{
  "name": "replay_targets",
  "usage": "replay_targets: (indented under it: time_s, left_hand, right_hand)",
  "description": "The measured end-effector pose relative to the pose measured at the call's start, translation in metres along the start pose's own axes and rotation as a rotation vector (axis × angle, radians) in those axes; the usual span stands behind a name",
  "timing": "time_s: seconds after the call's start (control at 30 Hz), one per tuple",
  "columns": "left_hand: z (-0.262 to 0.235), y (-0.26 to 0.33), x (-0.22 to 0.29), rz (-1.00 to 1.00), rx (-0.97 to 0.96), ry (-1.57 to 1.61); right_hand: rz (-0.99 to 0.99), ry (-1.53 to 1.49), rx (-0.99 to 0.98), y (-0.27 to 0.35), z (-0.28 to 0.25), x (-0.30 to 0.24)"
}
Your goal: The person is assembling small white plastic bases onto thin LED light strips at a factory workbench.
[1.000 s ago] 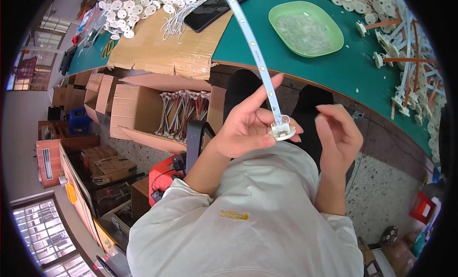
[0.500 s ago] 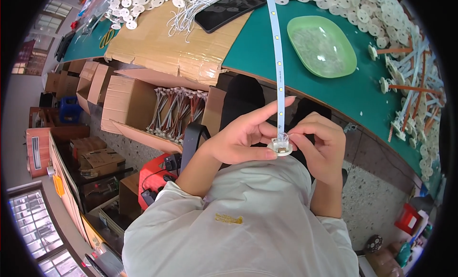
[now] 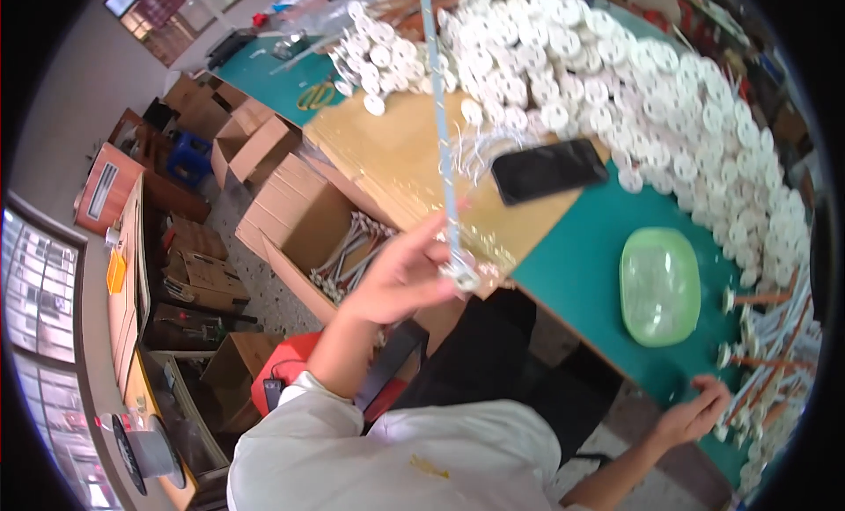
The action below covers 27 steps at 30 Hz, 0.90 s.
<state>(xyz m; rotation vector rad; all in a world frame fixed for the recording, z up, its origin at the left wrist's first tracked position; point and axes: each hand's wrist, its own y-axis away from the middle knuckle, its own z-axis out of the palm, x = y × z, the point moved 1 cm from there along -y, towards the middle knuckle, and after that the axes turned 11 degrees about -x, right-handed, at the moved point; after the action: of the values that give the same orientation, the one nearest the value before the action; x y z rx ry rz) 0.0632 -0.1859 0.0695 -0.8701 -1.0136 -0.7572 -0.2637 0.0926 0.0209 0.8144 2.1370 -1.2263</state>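
Observation:
My left hand (image 3: 405, 278) is closed around the white round base (image 3: 462, 278) of an LED strip. The narrow pale strip (image 3: 443, 132) rises upright from that base, over the cardboard at the table's edge. Far off to the right, my right hand (image 3: 695, 414) reaches over the near edge of the green table, its fingers loosely stretched and nothing visible in them. It is nearest to a pile of finished strips (image 3: 775, 361) with white round bases and brown and white bands.
A large heap of white discs (image 3: 607, 80) covers the back of the table. A black phone (image 3: 550, 170) lies on the cardboard sheet (image 3: 378, 150) near white wires (image 3: 484, 150). A green bowl (image 3: 628, 308) of small clear pieces stands right. An open carton (image 3: 295, 207) holds more strips.
My right hand has left the strip's base and moved right to the table's edge. My left hand has carried the strip leftward over the carton. The view has turned.

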Motion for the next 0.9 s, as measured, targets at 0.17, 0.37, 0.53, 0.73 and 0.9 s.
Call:
replay_targets:
  time_s: [0.17, 0.37, 0.53, 0.73, 0.9]
  left_hand:
    - [-0.110, -0.049, 0.079, -0.032, 0.444, -0.768]
    - [-0.179, -0.142, 0.184, -0.206, 0.579, -1.694]
    - [-0.225, -0.191, 0.235, -0.222, 0.695, -1.966]
    - [-0.287, -0.209, 0.212, -0.438, 0.600, -2.034]
    - [-0.288, -0.219, 0.187, -0.543, 0.738, -1.943]
  right_hand:
    - [-0.033, 0.256, 0.027, 0.002, 0.025, -0.012]
    - [0.084, 0.337, -0.127, -0.008, 0.031, -0.019]
    - [0.032, 0.428, -0.144, -0.016, 0.029, -0.045]
    - [0.011, 0.455, -0.154, -0.021, 0.029, -0.054]
    - [0.031, 0.469, -0.177, -0.024, 0.030, -0.051]
